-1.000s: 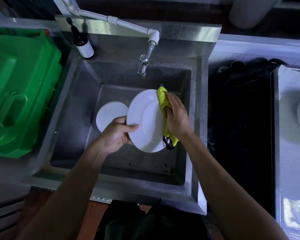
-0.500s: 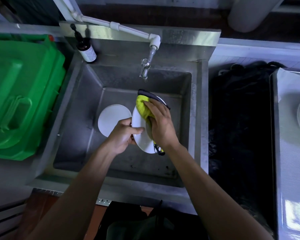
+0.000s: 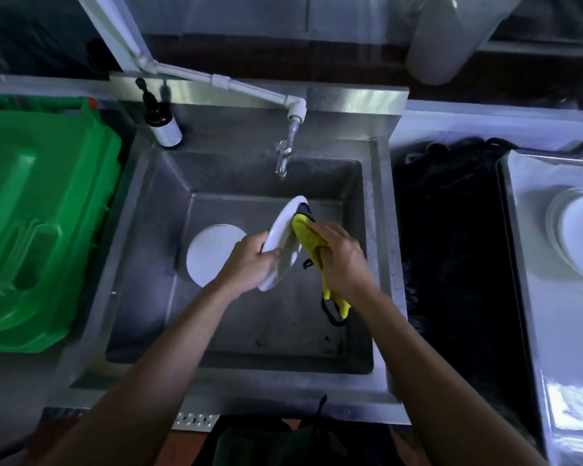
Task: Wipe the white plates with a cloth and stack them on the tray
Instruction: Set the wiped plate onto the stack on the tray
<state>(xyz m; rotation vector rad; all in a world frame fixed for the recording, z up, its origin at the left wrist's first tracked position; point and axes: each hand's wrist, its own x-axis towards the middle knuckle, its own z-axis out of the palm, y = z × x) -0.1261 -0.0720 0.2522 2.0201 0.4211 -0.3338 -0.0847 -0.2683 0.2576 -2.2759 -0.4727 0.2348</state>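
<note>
Over the steel sink (image 3: pixel 155 250) my left hand (image 3: pixel 249 264) grips the lower rim of a white plate (image 3: pixel 281 230), which stands tilted almost on edge. My right hand (image 3: pixel 340 257) holds a yellow cloth (image 3: pixel 308 238) with dark trim against the plate's right face; the cloth's tail hangs below my wrist. A second white plate (image 3: pixel 209 253) lies flat on the sink floor to the left, partly hidden by my left hand. On the metal tray (image 3: pixel 532 297) at the far right sits a stack of white plates (image 3: pixel 576 230), cut off by the frame edge.
A tap (image 3: pixel 283 156) on a white pipe hangs over the sink's back. A dark pump bottle (image 3: pixel 164 126) stands at the back left corner. A green plastic bin lid (image 3: pixel 37 223) lies left of the sink. Dark fabric (image 3: pixel 451 250) fills the gap between sink and tray.
The plate has turned from facing up to nearly edge-on. My right hand with the cloth has slid from the plate's right rim across its face, now on its right side.
</note>
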